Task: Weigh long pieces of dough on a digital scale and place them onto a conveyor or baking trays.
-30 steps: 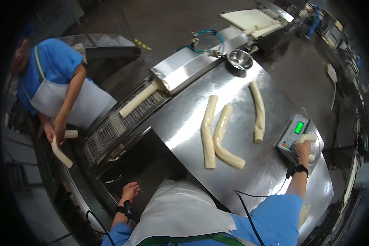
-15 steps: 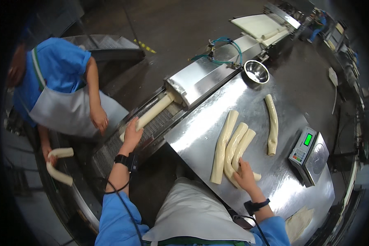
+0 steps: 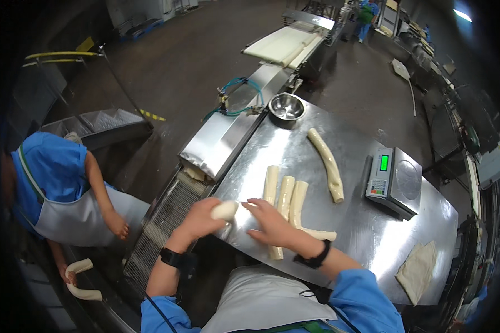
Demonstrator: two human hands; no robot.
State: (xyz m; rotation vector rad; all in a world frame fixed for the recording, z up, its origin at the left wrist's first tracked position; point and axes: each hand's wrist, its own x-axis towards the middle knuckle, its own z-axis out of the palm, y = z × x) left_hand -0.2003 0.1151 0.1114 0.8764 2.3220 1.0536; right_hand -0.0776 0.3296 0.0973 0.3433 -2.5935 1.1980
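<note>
A short, pale piece of dough roll is in my left hand, whose fingers wrap round it at the table's near left edge. My right hand reaches toward it, fingers apart and holding nothing; a small gap shows between the two. Partly behind my right hand and forearm lie three long dough rolls side by side on the steel table; one bends to the right at its near end. Farther right rests a single curved dough roll.
A digital scale stands on the table's right side, near a crumpled cloth. At the far corner sits a steel bowl. Along the left runs a mesh conveyor under a metal cover. A co-worker holds a bent dough roll.
My left hand has moved from the conveyor to the table edge with a dough piece. My right hand has let go of the rolls on the table and come left. The view has shifted.
</note>
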